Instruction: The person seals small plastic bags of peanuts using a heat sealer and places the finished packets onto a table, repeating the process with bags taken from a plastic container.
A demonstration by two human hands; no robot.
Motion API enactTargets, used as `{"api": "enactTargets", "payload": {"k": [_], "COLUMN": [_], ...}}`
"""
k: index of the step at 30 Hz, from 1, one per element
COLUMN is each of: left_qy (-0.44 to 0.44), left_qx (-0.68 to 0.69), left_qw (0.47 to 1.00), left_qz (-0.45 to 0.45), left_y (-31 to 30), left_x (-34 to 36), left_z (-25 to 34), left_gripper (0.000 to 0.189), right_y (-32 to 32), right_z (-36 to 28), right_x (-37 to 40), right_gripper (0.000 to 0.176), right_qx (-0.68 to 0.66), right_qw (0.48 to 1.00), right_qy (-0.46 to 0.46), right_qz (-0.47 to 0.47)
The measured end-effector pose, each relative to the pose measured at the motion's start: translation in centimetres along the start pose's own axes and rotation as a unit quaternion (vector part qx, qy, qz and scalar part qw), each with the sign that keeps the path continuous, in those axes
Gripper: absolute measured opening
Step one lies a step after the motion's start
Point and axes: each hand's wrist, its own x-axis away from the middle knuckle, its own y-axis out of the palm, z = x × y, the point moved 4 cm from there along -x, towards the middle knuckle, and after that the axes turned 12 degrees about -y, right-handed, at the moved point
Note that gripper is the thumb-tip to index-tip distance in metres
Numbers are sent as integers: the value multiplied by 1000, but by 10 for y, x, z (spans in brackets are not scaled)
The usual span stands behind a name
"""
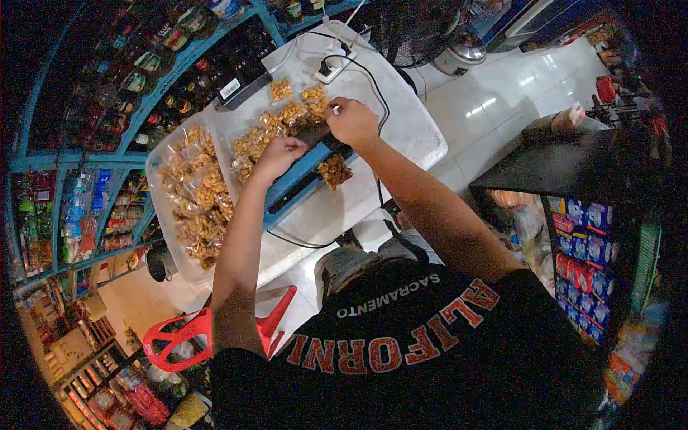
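"Hands first: how do they sit?"

"Left hand (284,153) is half closed, fingers curled, at the far edge of the blue sealer (299,180). Right hand (352,122) is past it at 12 o'clock, nearly closed, thumb and finger pinched together with a speck of white at the tips. I can't tell what either one grips."

"And the sealer?"

"Just below the hands on the white table (419,132), slanting from 7 to 1 o'clock. A brown snack bag (335,172) lies against its near side."

"What's around that?"

"Snack packs (258,136) heap up at 11 o'clock, and a clear tub (161,188) full of more stands at 9. The power strip (335,67) is at 12, the dark box (245,87) at 11."

"Further out?"

"Bottle shelves (154,79) at 10, a dark counter (548,168) at 3, a red chair (178,338) at 8."
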Motion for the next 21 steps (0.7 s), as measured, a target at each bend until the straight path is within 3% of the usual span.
{"api": "enactTargets", "payload": {"k": [3, 5, 6, 8, 9, 16, 21], "left_qy": [-6, 31, 35, -46, -84, -138, -125], "left_qx": [-45, -109, -110, -233, -261, -219, -228], "left_qw": [996, 973, 973, 955, 934, 937, 936], "left_qz": [77, 200, 202, 180, 228, 233, 236], "left_y": [2, 8, 15, 30, 38, 38, 38], "left_x": [4, 14, 11, -2, -4, 10, 11], "left_z": [19, 43, 51, 58, 59, 70, 72], "left_gripper": [27, 34, 34, 42, 43, 43, 41], "right_y": [-5, -7, -7, -4, -1, 10, 12], "right_z": [-2, -4, -5, -3, 0, 7, 7], "right_x": [3, 2, 1, -2, -3, -13, -12], "right_gripper": [30, 31, 31, 32, 32, 31, 32], "right_qx": [8, -1, -9, 3, 15, 39, 55], "right_qw": [1000, 1000, 1000, 999, 998, 997, 995], "right_qy": [7, 0, -6, -7, -6, -26, -54], "right_qz": [18, 6, -8, -31, -58, -66, -66]}}
